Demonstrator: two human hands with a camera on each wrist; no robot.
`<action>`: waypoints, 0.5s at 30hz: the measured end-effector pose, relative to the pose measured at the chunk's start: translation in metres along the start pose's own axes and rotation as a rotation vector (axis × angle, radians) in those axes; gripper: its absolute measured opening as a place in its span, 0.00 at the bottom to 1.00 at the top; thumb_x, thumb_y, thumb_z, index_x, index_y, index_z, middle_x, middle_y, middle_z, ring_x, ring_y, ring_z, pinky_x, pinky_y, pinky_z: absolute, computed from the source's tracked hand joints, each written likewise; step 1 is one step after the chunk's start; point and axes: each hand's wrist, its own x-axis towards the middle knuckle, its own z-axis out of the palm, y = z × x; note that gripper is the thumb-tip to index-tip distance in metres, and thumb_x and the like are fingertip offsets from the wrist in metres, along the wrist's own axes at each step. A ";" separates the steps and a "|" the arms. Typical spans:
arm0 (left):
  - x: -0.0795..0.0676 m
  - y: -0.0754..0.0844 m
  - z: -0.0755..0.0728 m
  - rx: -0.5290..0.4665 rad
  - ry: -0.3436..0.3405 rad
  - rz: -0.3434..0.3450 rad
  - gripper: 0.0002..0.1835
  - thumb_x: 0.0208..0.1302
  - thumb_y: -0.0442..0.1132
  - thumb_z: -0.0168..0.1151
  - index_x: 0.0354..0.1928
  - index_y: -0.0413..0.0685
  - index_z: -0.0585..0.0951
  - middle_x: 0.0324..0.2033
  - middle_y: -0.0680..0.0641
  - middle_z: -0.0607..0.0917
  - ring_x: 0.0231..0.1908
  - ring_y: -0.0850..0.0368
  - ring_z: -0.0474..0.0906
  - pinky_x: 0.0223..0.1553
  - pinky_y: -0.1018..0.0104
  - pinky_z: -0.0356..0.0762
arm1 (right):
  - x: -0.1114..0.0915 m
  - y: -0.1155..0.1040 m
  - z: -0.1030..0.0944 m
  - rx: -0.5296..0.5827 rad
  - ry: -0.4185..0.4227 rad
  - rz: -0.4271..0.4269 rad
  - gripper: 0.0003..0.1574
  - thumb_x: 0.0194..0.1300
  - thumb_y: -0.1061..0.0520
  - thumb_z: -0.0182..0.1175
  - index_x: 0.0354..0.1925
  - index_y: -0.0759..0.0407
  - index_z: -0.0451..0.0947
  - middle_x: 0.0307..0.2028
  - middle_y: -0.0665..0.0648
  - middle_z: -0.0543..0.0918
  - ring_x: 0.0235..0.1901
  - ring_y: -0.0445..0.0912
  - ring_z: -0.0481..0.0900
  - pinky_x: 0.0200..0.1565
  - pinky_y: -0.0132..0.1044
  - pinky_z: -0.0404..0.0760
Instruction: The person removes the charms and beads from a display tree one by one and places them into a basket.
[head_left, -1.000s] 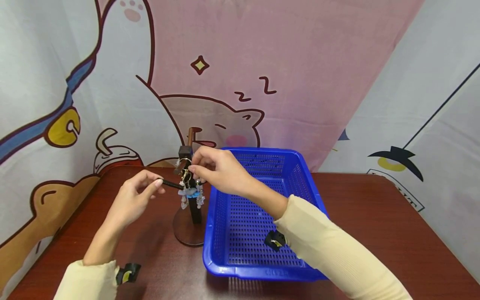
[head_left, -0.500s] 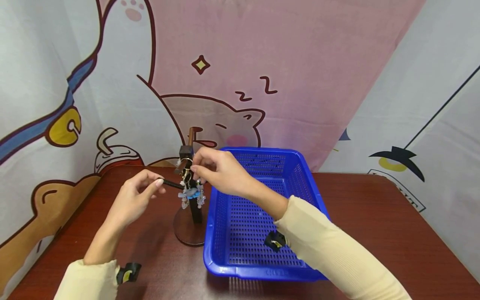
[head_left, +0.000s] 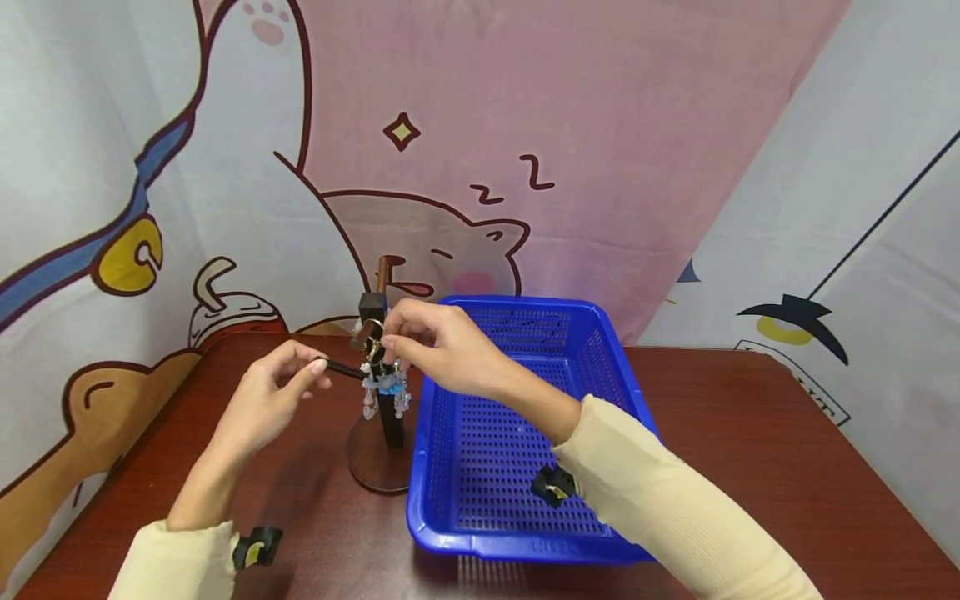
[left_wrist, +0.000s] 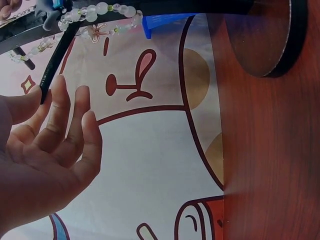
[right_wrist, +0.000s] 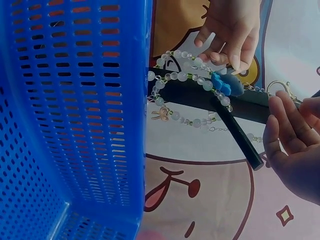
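A dark stand [head_left: 389,425] with a round base stands upright on the table, left of the basket. Beaded strands [right_wrist: 190,76] with pale beads and a blue flower charm [right_wrist: 221,84] hang around its post and short side peg [right_wrist: 240,135]. My left hand [head_left: 262,396] pinches the tip of the black peg on the left side, seen also in the left wrist view [left_wrist: 59,57]. Beside the upper post, my right hand [head_left: 450,346] pinches at a gold ring [right_wrist: 276,84] attached to a chain; its fingertips partly cover the ring.
A blue perforated basket [head_left: 491,546] stands right of the stand, under the right forearm. Reddish-brown table [head_left: 757,450] surface extends on both sides. Behind hangs a cartoon-printed cloth [head_left: 600,150].
My right hand has dipped very slightly beside the post, and the gold ring and blue charm have shifted a little. My left hand keeps its place at the peg.
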 end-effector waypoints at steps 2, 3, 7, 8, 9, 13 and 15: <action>0.000 0.000 0.000 -0.003 -0.002 -0.002 0.08 0.66 0.36 0.53 0.40 0.38 0.76 0.26 0.46 0.83 0.27 0.66 0.76 0.31 0.69 0.75 | -0.001 -0.001 0.000 0.003 -0.005 -0.014 0.03 0.64 0.66 0.53 0.33 0.64 0.73 0.26 0.58 0.81 0.24 0.46 0.77 0.28 0.33 0.76; 0.000 0.000 0.000 -0.004 -0.003 -0.003 0.08 0.66 0.36 0.53 0.40 0.38 0.75 0.26 0.46 0.83 0.27 0.66 0.76 0.31 0.68 0.75 | -0.001 -0.002 -0.001 0.004 -0.008 -0.017 0.03 0.63 0.66 0.53 0.33 0.64 0.73 0.26 0.58 0.81 0.24 0.46 0.77 0.28 0.33 0.76; -0.001 0.001 0.000 0.004 -0.001 0.002 0.08 0.66 0.36 0.53 0.39 0.38 0.75 0.25 0.46 0.82 0.27 0.66 0.77 0.31 0.67 0.76 | -0.003 -0.006 -0.002 0.005 -0.020 -0.036 0.03 0.63 0.67 0.53 0.33 0.64 0.73 0.25 0.58 0.80 0.24 0.44 0.77 0.27 0.32 0.74; -0.001 0.000 0.000 0.004 0.000 0.001 0.07 0.66 0.36 0.53 0.39 0.38 0.75 0.25 0.47 0.82 0.27 0.66 0.77 0.31 0.67 0.76 | -0.003 -0.007 -0.002 0.002 -0.022 -0.043 0.03 0.63 0.66 0.53 0.33 0.64 0.74 0.25 0.58 0.80 0.24 0.42 0.76 0.27 0.32 0.74; -0.001 0.000 0.000 0.005 0.001 0.002 0.07 0.66 0.36 0.53 0.39 0.38 0.75 0.25 0.47 0.82 0.27 0.66 0.77 0.31 0.67 0.75 | -0.004 -0.008 -0.003 -0.002 -0.025 -0.050 0.03 0.63 0.66 0.53 0.33 0.63 0.74 0.24 0.58 0.80 0.24 0.40 0.76 0.27 0.31 0.74; -0.001 0.000 0.000 -0.010 0.002 0.006 0.08 0.66 0.36 0.53 0.40 0.38 0.76 0.25 0.47 0.82 0.27 0.65 0.76 0.31 0.69 0.75 | -0.006 -0.013 -0.004 -0.005 -0.037 -0.076 0.03 0.63 0.65 0.53 0.32 0.62 0.74 0.23 0.56 0.80 0.24 0.38 0.76 0.28 0.31 0.74; -0.001 0.000 0.000 -0.012 0.004 0.012 0.08 0.66 0.36 0.53 0.40 0.38 0.76 0.24 0.47 0.82 0.27 0.64 0.76 0.30 0.68 0.75 | -0.007 -0.015 -0.005 0.001 -0.046 -0.087 0.03 0.63 0.66 0.53 0.32 0.62 0.74 0.24 0.57 0.80 0.24 0.38 0.76 0.28 0.32 0.74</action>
